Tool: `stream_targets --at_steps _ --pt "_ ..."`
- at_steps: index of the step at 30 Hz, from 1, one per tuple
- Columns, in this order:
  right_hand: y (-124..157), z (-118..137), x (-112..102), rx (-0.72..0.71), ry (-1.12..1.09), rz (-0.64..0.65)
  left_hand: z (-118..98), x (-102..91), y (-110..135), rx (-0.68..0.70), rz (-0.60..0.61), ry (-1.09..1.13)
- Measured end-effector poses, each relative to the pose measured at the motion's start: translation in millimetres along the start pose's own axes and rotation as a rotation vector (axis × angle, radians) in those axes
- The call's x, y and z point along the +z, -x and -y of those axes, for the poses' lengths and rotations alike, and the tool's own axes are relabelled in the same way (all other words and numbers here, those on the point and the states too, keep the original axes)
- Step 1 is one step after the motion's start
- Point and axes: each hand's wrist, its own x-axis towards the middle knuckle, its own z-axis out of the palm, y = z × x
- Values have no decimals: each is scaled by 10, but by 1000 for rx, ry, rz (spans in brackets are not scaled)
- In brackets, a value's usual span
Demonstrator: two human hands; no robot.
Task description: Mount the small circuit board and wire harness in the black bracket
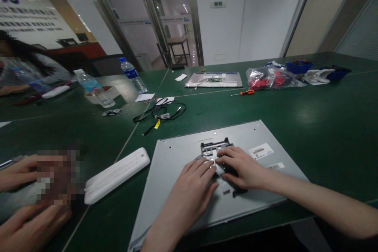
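Observation:
A grey metal panel, the back of a flat screen, lies face down on the green table in front of me. In its middle sits a black bracket with a small board. My left hand rests palm down on the panel, fingers stretched toward the bracket. My right hand lies next to it with fingers curled over a small dark part just below the bracket. What the fingers grip is hidden.
A white plastic bar lies left of the panel. Behind it are black cables, two water bottles, a second panel, an orange screwdriver and a bag of parts. Another person's hands work at the left.

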Motion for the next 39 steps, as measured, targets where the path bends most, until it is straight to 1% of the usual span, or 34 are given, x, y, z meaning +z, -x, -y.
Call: stream_targets --at_steps 2,6,10,14,19,24,33,36,39 --pt "-3 -13 -6 -2 -15 8 -13 2 -44 20 53 10" --pt "-5 -43 -6 -5 -57 21 -35 8 -74 20 91 46" --pt "-2 -49 -13 11 -69 24 10 5 -62 32 141 103" --pt "-3 -47 -27 13 -68 46 42 14 -54 35 154 119" --pt "-1 -62 -12 15 -57 56 27 24 -52 18 195 139" --pt "0 -59 -21 6 -60 66 46 42 -51 30 220 111" --pt "-6 -23 -115 -46 -47 87 66 82 -46 22 207 116" --pt "-2 -20 -151 -66 -56 54 64 78 -47 30 195 122" --pt "-1 -22 -173 -70 -26 -40 76 93 -35 36 185 121"
